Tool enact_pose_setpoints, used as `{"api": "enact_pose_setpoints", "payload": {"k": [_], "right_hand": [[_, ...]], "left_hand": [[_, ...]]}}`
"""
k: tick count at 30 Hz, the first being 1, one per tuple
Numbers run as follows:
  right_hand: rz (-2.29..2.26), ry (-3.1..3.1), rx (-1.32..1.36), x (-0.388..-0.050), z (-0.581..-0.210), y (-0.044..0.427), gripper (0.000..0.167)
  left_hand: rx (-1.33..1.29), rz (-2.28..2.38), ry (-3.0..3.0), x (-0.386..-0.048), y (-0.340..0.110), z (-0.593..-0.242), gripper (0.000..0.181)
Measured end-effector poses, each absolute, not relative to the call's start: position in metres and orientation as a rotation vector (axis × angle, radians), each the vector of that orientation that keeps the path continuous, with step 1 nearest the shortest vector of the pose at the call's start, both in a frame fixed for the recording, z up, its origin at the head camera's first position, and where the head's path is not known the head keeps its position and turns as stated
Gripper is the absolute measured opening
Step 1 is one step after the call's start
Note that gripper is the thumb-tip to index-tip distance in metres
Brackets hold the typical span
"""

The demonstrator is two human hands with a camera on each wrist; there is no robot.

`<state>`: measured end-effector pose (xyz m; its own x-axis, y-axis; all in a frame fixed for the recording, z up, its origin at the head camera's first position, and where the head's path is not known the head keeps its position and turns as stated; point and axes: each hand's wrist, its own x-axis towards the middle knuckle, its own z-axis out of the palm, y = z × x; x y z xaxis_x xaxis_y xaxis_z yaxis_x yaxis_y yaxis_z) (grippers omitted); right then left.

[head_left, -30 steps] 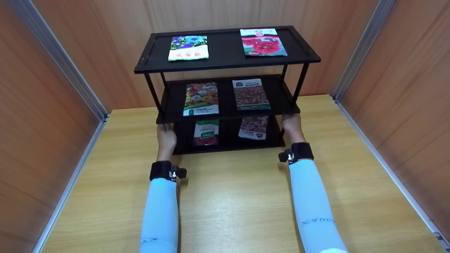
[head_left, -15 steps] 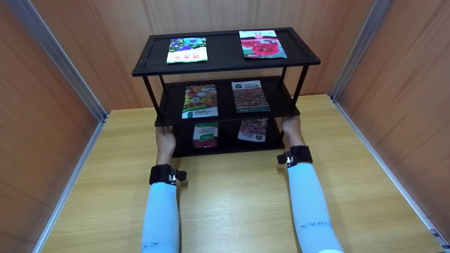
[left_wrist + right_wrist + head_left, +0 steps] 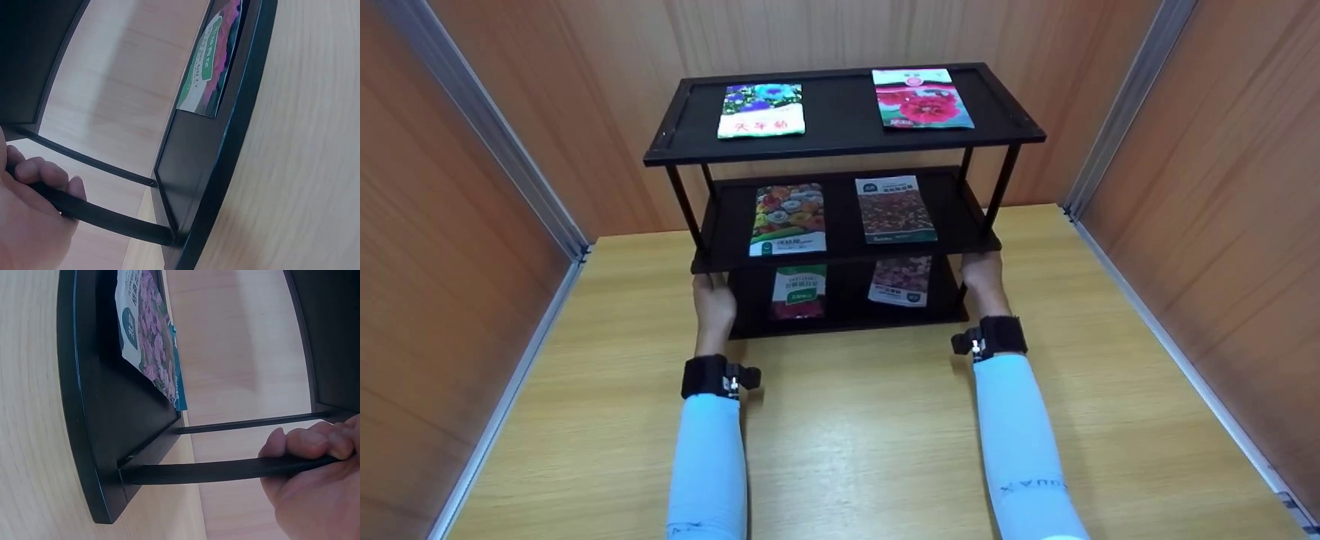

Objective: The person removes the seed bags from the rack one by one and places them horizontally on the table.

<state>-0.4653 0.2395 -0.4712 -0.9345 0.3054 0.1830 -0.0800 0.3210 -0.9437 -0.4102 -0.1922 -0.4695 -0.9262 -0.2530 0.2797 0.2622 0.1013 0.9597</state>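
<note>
When viewed from the head camera, locate rack (image 3: pixel 840 112) directly ahead, upright, between left hand (image 3: pixel 714 304) and right hand (image 3: pixel 984 277). Read long axis as running left to right, from one hand to the other and roughly parallel to back wall (image 3: pixel 840 30). Treat neither hand as nearer: both already in contact, one at each end. In left wrist view, confirm fingers (image 3: pixel 53 174) curled round left post (image 3: pixel 112 218), close under middle shelf (image 3: pixel 840 214) and well above lower shelf (image 3: pixel 847 292). In right wrist view, confirm the same grip on right post (image 3: pixel 214 472) at a similar height. Identify both as front posts, with a rear post (image 3: pixel 90 159) beyond on each side. Regard this end-to-end pairing as the governing relation for any shift of rack. By judgement, keep both hands level and in step, to avoid swinging the long axis out of parallel or tilting the shelves. Do not assume contact between rack and bench (image 3: pixel 840 450): cannot tell from these views. Note packets (image 3: pixel 761 112) lying two per shelf, apparently loose and therefore likely to slide under tilt.
</note>
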Motion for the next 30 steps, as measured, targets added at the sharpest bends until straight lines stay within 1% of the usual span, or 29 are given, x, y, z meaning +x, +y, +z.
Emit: {"api": "enact_pose_setpoints", "payload": {"k": [6,8,15,24,30], "right_hand": [[1.641,-2.280,-0.196,-0.465,-0.472,0.238,0.043],[1.673,-2.275,-0.208,-0.465,-0.471,0.239,0.044],[1.687,-2.343,-0.255,-0.466,-0.469,0.240,0.049],[1.594,-2.294,-0.217,-0.468,-0.467,0.242,0.046],[1.556,-2.338,-0.226,-0.466,-0.470,0.241,0.046]], "left_hand": [[-0.035,-1.882,-1.964,-0.430,-0.200,-0.496,0.051],[-0.042,-1.880,-1.962,-0.433,-0.200,-0.500,0.052],[0.025,-1.834,-1.997,-0.433,-0.200,-0.499,0.052],[-0.050,-1.874,-1.959,-0.435,-0.197,-0.497,0.052],[-0.042,-1.857,-1.952,-0.436,-0.197,-0.498,0.050]]}}
